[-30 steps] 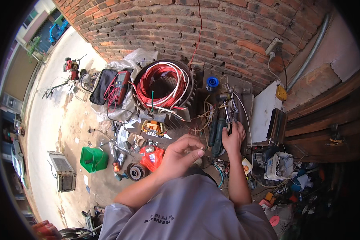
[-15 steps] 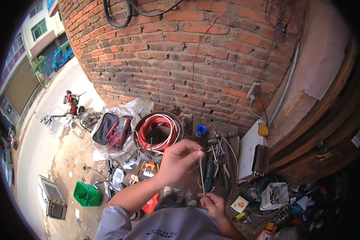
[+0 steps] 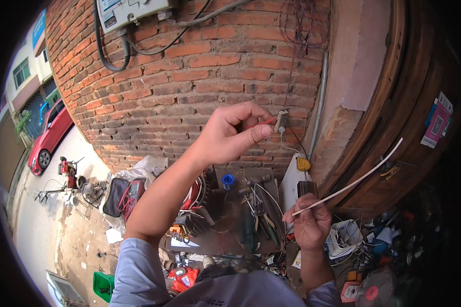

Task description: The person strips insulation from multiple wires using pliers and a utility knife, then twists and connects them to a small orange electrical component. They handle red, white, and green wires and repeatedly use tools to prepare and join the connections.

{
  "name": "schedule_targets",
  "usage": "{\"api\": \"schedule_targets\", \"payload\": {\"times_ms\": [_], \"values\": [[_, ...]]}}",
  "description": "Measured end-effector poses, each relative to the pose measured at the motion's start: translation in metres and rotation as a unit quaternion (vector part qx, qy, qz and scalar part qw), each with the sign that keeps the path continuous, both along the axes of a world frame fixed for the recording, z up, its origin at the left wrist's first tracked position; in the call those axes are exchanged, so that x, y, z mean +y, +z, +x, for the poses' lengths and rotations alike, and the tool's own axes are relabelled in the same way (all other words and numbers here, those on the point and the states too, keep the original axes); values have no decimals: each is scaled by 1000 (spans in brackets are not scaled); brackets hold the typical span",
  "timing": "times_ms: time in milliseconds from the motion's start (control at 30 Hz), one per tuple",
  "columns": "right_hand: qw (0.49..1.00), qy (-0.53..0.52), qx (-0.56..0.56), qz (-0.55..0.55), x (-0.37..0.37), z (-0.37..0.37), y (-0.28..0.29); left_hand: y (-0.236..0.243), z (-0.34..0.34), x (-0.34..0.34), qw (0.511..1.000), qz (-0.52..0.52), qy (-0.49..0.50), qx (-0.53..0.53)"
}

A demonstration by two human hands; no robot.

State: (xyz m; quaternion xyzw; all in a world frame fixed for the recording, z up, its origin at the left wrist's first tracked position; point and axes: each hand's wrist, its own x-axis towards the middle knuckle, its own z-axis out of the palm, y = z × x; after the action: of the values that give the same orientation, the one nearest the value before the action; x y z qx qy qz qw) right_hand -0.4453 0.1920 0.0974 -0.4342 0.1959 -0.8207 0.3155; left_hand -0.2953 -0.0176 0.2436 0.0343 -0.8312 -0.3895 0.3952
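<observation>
My left hand [image 3: 235, 130] is raised in front of the brick wall, pinching a short bit of red wire [image 3: 266, 123], just left of a wall socket [image 3: 282, 118] with a grey plug and cable. Lower right, my right hand [image 3: 310, 220] grips a long, thin white wire or strip [image 3: 369, 172] that slants up across the wooden door. Behind my hands, pliers [image 3: 268, 222] and other hand tools lie on a dark work surface, with a blue spool [image 3: 228, 180] at its back. My left forearm partly hides a round housing with coiled red and white wire [image 3: 192, 194].
A meter in a case [image 3: 133, 197], a red machine [image 3: 68, 169] and a green bucket [image 3: 102, 285] stand to the left; a red car [image 3: 51, 135] is on the street. A grey box [image 3: 132, 11] hangs high. Clutter, a basket [image 3: 343, 238] and a fan [image 3: 376, 290] crowd the lower right.
The view has tilted up and a red car has appeared. My left hand has risen, now pinching red wire. My right hand left the tools and has lifted the white strip rightward.
</observation>
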Motion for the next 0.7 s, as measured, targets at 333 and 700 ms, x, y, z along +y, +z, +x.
{"api": "schedule_targets", "payload": {"times_ms": [333,700], "values": [[955,-212,168,-124,3,-8,90,-18,-20,51,976,-147,-159,5],[941,-243,214,-95,8,-10,89,-18,-18,55,978,-178,-112,-14]]}}
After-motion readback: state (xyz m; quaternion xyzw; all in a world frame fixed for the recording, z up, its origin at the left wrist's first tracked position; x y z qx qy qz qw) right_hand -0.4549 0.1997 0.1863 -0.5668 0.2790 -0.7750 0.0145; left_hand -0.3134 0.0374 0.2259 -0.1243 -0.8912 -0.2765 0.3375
